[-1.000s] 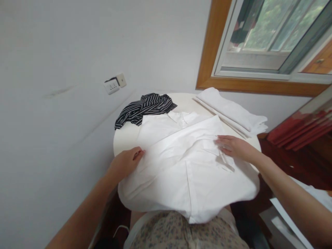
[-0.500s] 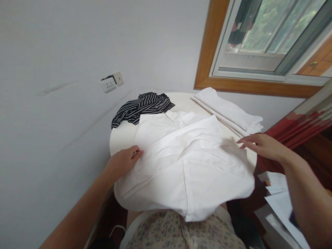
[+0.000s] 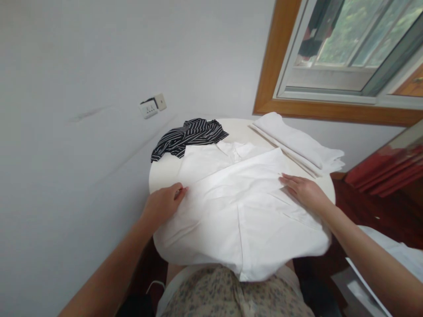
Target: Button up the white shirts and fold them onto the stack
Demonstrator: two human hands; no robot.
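Observation:
A white shirt (image 3: 238, 207) lies spread over a small round white table (image 3: 165, 174), its collar toward the wall and its hem hanging over the near edge. My left hand (image 3: 163, 203) pinches the shirt's left edge between thumb and fingers. My right hand (image 3: 302, 190) rests flat on the cloth at the shirt's right side, fingers stretched out and pointing left.
A crumpled black-and-white striped garment (image 3: 190, 135) lies at the table's back left. Folded white cloth (image 3: 297, 143) sits at the back right under a wood-framed window (image 3: 274, 70). A wall socket (image 3: 152, 105) is on the wall. Dark red furniture (image 3: 380, 176) and white paper (image 3: 396, 259) are to the right.
My right hand lifted off the shirt and swung out to the right, then came back down flat on the shirt's right side. My left hand kept its grip on the left edge.

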